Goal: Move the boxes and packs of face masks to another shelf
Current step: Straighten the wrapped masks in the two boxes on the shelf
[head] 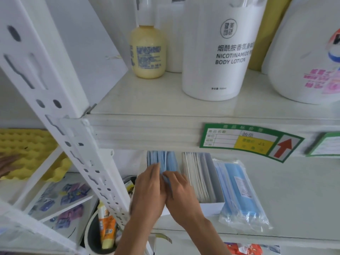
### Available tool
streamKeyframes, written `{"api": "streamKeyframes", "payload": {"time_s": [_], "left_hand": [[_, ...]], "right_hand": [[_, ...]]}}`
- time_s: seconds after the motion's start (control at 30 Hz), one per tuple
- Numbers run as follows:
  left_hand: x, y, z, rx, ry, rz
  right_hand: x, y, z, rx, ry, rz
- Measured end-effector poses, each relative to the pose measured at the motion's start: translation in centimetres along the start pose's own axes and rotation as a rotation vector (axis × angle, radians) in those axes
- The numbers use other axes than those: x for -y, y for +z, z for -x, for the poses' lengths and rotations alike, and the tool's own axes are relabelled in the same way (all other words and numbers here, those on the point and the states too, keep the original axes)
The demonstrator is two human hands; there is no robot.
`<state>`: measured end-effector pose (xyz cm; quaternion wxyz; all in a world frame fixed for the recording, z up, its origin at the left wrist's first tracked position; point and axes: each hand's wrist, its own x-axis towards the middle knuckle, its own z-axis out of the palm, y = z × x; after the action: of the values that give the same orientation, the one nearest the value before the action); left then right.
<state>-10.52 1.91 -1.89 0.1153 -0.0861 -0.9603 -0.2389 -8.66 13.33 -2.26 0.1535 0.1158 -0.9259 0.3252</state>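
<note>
On the lower shelf (294, 190) stands an open box of blue face masks (161, 161), most of it hidden behind my hands. My left hand (149, 192) and my right hand (180, 194) lie side by side on it, fingers reaching into the blue masks. Whether they grip the masks or just touch them is not visible. Right of it stands a white box of white-wrapped masks (202, 179). A clear plastic pack of blue masks (239, 188) lies flat further right.
The upper shelf (147, 107) carries a yellow bottle (148, 52), a white body lotion tub (220, 52) and a large white jug (309, 52). A white perforated upright (77, 144) stands left. Yellow foam (27, 153), purple sachets and a bucket with tubes (104, 229) sit lower left.
</note>
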Motion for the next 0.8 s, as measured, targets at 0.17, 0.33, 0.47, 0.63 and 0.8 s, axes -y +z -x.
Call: {"api": "streamKeyframes", "payload": {"time_s": [0.17, 0.33, 0.47, 0.63, 0.8], "left_hand": [[1.0, 1.2, 0.3, 0.119, 0.000, -0.137], [1.2, 1.6, 1.2, 0.164, 0.131, -0.161], [1.6, 2.2, 1.1, 0.182, 0.069, -0.172], [1.9, 1.9, 1.1, 0.188, 0.151, -0.137], [1.5, 1.8, 1.0, 0.143, 0.055, -0.029]], "right_hand": [[-0.3, -0.5, 0.5, 0.016, -0.091, 0.183], [-0.2, -1.3, 0.8, 0.116, 0.103, 0.380], [0.4, -1.6, 1.0, 0.244, 0.089, 0.485], [0.6, -1.2, 0.2, 0.234, 0.104, 0.357], [-0.3, -1.2, -1.0, 0.153, 0.177, 0.293]]}}
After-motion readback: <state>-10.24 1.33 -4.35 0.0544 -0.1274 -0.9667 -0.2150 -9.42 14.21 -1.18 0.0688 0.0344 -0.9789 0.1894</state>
